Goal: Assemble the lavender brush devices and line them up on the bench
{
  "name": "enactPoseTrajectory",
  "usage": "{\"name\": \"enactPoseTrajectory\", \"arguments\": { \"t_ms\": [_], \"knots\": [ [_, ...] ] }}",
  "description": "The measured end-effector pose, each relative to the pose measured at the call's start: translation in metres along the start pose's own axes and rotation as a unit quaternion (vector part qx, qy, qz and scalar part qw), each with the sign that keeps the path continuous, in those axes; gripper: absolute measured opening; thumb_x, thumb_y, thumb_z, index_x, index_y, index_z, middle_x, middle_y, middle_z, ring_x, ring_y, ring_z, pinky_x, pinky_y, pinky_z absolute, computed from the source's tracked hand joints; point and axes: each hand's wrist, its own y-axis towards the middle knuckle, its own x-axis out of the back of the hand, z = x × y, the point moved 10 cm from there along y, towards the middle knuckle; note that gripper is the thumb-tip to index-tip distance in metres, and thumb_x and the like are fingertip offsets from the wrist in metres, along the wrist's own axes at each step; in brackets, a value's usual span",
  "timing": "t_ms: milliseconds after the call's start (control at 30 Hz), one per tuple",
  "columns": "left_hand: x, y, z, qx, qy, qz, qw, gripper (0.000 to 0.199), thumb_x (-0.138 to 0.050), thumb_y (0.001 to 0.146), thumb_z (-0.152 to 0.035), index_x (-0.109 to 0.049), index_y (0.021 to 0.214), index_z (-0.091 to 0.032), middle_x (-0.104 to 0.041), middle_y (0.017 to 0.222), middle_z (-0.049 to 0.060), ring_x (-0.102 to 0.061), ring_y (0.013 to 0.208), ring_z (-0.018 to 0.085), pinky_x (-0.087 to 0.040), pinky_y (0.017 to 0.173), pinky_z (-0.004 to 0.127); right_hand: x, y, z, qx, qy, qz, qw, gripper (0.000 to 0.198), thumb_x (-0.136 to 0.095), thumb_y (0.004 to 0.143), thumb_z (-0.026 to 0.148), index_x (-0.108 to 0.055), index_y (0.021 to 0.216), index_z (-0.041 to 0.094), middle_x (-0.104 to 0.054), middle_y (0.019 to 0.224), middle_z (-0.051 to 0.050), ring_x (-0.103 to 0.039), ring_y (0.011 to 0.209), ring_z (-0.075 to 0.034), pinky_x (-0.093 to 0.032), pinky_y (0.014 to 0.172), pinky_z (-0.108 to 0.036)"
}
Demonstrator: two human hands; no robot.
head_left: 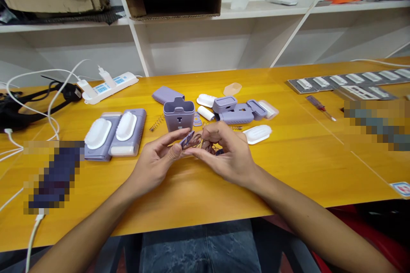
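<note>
A small purple piece point(186, 140) and thin brown coils point(196, 140) are held above the table point(179, 207), just before an upright purple housing point(172, 124). The piece is pinched by the left hand point(162, 155), thumb against fingers; the coils are gripped by the right hand point(229, 153), half closed, its fingers bent. The housing is open at its top; its bottom cannot be seen. At the left, two purple units point(141, 126) are laid, each topped by one white oval part point(126, 126). To the right of the housing, two loose white ovals point(258, 134), one white cylinder point(205, 113) and, farther, one screwdriver point(319, 106) are seen.
</note>
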Motion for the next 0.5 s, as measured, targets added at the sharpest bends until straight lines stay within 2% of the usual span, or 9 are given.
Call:
{"name": "enactPoseTrajectory", "arguments": {
  "t_ms": [100,333,500],
  "knots": [
    [0.0002,0.0001,0.0009,0.000,-0.004,-0.002,1.000,0.049,-0.070,0.104,-0.053,-0.073,0.145,-0.025,-0.070,0.153,0.013,-0.066,0.143,0.033,-0.052,0.125,0.049,0.0010,0.0003,0.0025,0.011,-0.011,-0.005,1.000,0.035,-0.088,0.094,0.034,-0.054,0.099,0.026,-0.058,0.069,0.008,-0.053,0.054,-0.010,-0.043,0.049,-0.024],
    [0.0006,0.0006,0.0014,0.004,-0.003,-0.005,1.000,0.051,-0.071,0.103,-0.055,-0.073,0.144,-0.025,-0.070,0.152,0.013,-0.066,0.143,0.034,-0.052,0.124,0.050,-0.0006,-0.0001,0.0030,0.018,-0.003,0.002,1.000,0.033,-0.085,0.096,0.034,-0.058,0.112,0.026,-0.069,0.083,0.004,-0.055,0.055,-0.009,-0.048,0.051,-0.024],
    [-0.0005,0.0005,0.0006,0.004,-0.007,-0.001,1.000,0.048,-0.070,0.104,-0.053,-0.074,0.143,-0.026,-0.070,0.153,0.012,-0.065,0.144,0.033,-0.051,0.126,0.049,0.0010,0.0000,0.0056,0.029,-0.006,-0.005,1.000,0.034,-0.087,0.095,0.031,-0.060,0.114,0.026,-0.070,0.083,0.005,-0.056,0.055,-0.009,-0.047,0.049,-0.024]
  ]
}}
